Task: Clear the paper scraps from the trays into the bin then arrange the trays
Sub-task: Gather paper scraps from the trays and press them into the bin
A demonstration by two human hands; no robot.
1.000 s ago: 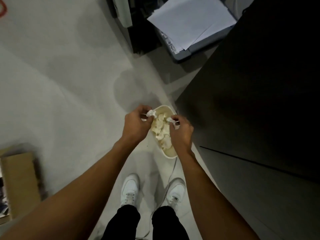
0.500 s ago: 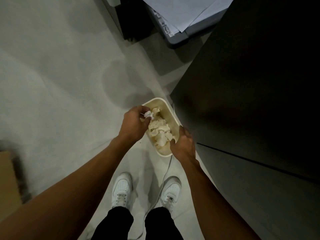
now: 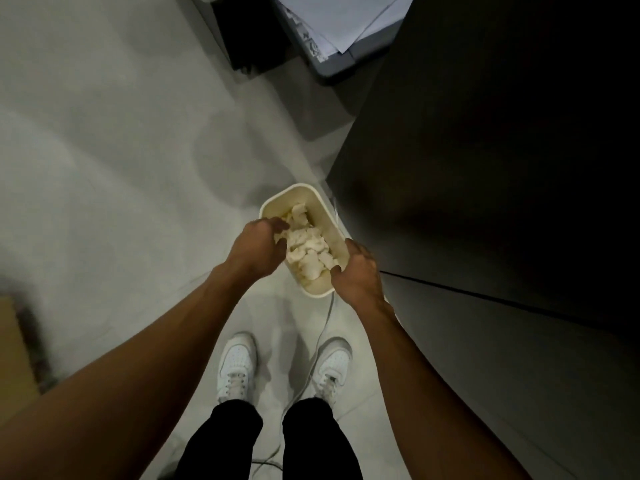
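Note:
A cream rectangular bin (image 3: 320,202) stands on the grey floor beside a dark cabinet, with crumpled white paper scraps (image 3: 308,251) piled inside it. My left hand (image 3: 258,247) hangs over the bin's left rim, its fingers curled down into the scraps around a pale piece. At the bin's near right corner, my right hand (image 3: 356,275) has its thumb inside the rim and its fingers outside, gripping it. No tray is in either hand.
A dark cabinet (image 3: 485,168) fills the right side. At the top, a grey tray-like unit (image 3: 332,67) carries white sheets (image 3: 346,15). A cardboard box (image 3: 14,344) sits at the left edge. A thin cable (image 3: 323,327) runs on the floor past my white shoes (image 3: 237,368).
Both hands pinched scraps above the bin. The right hand's scrap has gone and that hand has dropped to the near right rim. The left hand has lowered into the pile.

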